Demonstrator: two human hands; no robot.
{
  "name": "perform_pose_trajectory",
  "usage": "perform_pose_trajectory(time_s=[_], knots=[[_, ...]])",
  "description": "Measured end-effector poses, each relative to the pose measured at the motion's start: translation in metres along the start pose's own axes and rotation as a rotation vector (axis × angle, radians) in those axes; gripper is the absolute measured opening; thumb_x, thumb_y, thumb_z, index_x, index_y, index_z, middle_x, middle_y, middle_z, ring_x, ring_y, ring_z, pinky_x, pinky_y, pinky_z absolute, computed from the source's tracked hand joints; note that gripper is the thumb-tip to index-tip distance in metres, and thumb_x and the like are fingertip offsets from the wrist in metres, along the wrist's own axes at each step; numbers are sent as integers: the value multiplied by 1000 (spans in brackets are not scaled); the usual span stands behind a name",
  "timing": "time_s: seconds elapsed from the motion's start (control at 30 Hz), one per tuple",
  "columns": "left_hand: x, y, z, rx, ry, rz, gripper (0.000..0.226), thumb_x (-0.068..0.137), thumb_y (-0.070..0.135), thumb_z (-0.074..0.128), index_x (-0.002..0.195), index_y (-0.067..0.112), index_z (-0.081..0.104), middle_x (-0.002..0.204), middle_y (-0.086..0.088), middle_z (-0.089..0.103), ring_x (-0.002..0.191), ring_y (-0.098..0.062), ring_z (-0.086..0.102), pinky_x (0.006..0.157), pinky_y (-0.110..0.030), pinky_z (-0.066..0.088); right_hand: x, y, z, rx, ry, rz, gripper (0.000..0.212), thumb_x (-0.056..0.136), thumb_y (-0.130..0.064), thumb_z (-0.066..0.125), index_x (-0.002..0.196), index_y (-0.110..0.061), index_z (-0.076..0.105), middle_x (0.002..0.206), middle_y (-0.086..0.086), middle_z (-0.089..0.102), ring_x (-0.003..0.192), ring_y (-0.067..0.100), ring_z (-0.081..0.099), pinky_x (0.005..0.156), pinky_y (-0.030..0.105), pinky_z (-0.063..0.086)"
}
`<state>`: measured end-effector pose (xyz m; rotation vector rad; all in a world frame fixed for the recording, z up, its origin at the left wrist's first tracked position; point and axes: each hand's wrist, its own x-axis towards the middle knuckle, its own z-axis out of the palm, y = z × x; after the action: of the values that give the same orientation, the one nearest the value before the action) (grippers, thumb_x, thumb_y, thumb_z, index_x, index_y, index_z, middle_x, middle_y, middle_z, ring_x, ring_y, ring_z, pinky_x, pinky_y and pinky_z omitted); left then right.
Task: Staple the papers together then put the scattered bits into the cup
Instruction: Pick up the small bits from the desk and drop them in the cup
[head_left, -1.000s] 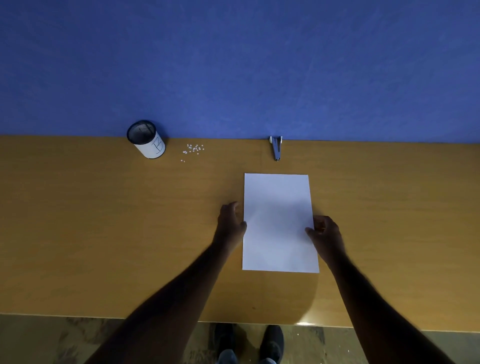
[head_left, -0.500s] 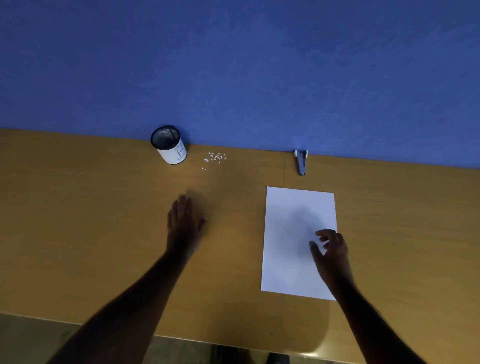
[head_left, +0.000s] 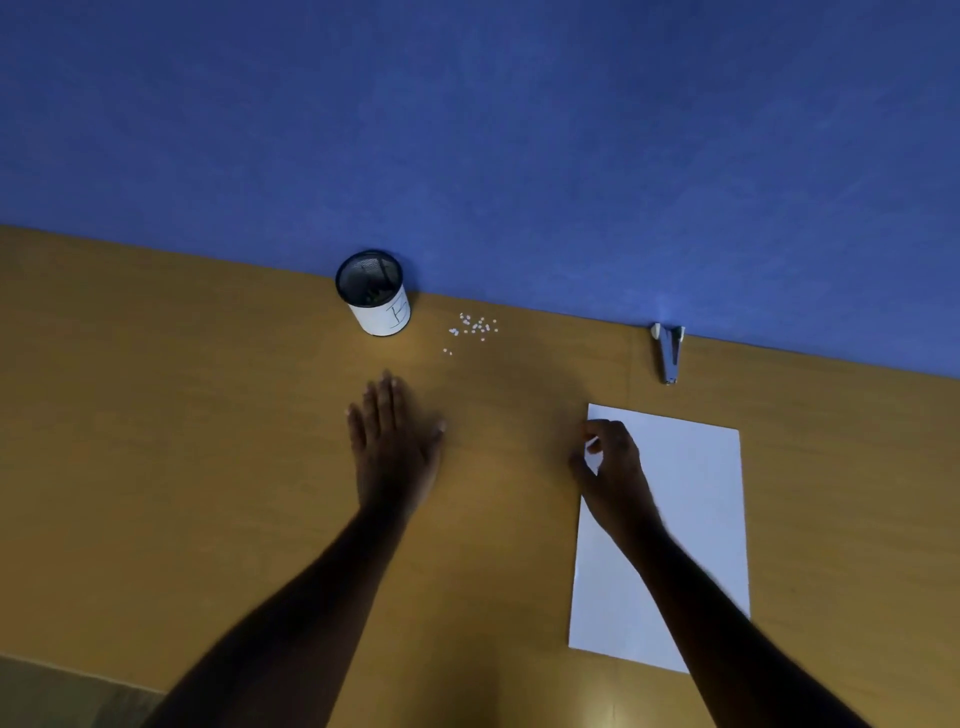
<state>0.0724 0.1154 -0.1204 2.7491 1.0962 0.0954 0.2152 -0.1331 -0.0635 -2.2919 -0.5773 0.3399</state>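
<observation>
White papers (head_left: 691, 519) lie flat on the wooden table (head_left: 156, 441), and the right hand (head_left: 613, 473) curls loosely over their far left corner, fingertips at the edge (whether it pinches the sheet cannot be told). Beyond the papers the stapler (head_left: 669, 353) rests against the blue wall (head_left: 467, 130). Left of the papers the left hand (head_left: 395, 441) spreads flat and empty, with the scattered bits (head_left: 474, 327) and cup (head_left: 375, 293) farther back.

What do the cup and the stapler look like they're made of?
The cup looks like black wire mesh: a fine grid shows inside its dark rim, with a white, paper-like band bearing a handwritten mark around the outside. The stapler looks like shiny, bluish-grey metal with pale tips at the wall end, possibly plastic; it's too small to be sure.
</observation>
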Motion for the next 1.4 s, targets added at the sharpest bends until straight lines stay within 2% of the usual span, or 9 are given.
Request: perform_pose_trajectory(time_s=[0.2,0.37,0.53,0.67,0.8,0.9,1.07,1.23,1.4], knots=[[1,-2,1,4,39,-19,90,105,65,36,170,4,23,180,-12,21,167,-34,19,136,-57,11,72,-22,29,13,-70,-110,35,91,-2,66,126,-5,59,123,12,60,110,26,63,94,35,54],[-1,0,1,-12,64,-17,90,104,63,42,170,4,25,180,-11,22,167,-32,20,135,-58,14,133,-41,53,-150,-126,-276,44,95,-5,60,138,-4,56,137,16,57,125,30,58,106,39,48],[0,-3,3,-8,79,-19,92,103,65,44,170,4,25,180,-10,22,168,-31,19,135,-59,16,178,-62,79,-261,-163,-253,51,97,-6,54,148,-6,48,152,14,49,140,29,47,115,39,42],[0,-2,4,-5,105,-15,91,103,64,45,169,4,26,180,-10,23,168,-31,19,135,-59,16,185,-68,89,-373,-141,-304,46,96,-1,52,141,-5,56,147,14,50,132,32,50,105,45,51],[-1,-3,5,-10,124,-12,91,104,64,46,169,4,27,180,-10,23,168,-31,19,135,-59,16,176,-73,94,-402,-153,-391,43,91,6,54,133,-5,62,139,13,56,124,32,55,96,42,56],[-1,-2,4,-15,123,-7,91,104,64,46,169,4,26,180,-10,22,168,-31,18,134,-60,16,174,-72,95,-377,-201,-488,42,96,4,53,135,-7,63,140,12,58,127,28,55,104,36,51],[-1,-1,4,-26,129,-12,91,103,63,49,169,5,27,180,-10,24,168,-31,20,135,-59,16,197,-74,87,-278,-157,-376,41,98,1,49,136,-11,62,139,7,58,127,23,57,106,32,46],[-1,-2,2,-21,106,-10,91,104,64,46,170,5,25,181,-9,21,169,-30,16,135,-58,15,204,-74,96,-316,-301,-527,51,97,6,50,146,-11,54,153,6,49,142,21,45,117,35,41],[-1,-3,4,-30,127,-7,91,104,63,48,170,5,26,180,-10,23,168,-31,18,135,-59,16,200,-60,92,-394,-307,-645,47,97,2,54,142,-11,57,149,6,53,137,23,51,110,39,49]])
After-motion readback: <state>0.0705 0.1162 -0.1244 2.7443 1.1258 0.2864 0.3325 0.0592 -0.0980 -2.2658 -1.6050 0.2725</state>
